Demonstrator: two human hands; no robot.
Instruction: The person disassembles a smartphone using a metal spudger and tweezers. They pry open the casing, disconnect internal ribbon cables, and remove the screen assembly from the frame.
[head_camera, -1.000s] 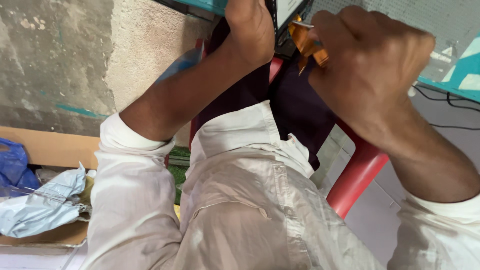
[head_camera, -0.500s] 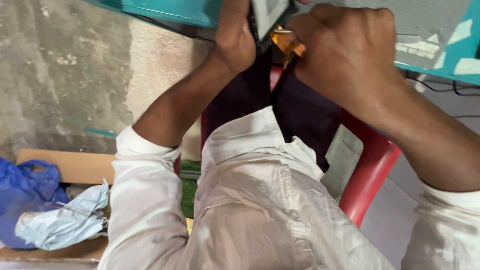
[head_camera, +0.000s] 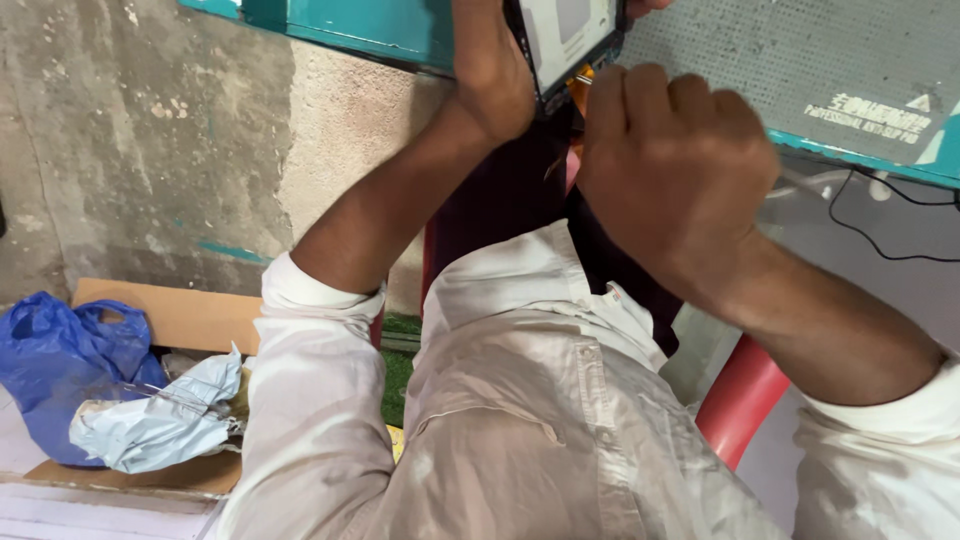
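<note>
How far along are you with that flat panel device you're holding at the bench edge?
Done: the flat dark-framed device is picked up, gripped at its edge by the left hand. In hand: the right hand is closed around an orange-handled tool held at the device's lower edge. Left: I cannot tell; the tool tip and the spot it meets are hidden behind the hands.

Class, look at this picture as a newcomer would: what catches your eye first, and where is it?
Top centre, the left hand grips a flat device while the clenched right hand works an orange-handled tool against it. A teal-edged grey mat fills the top right. Bottom left, a blue bag lies on cardboard.
</note>
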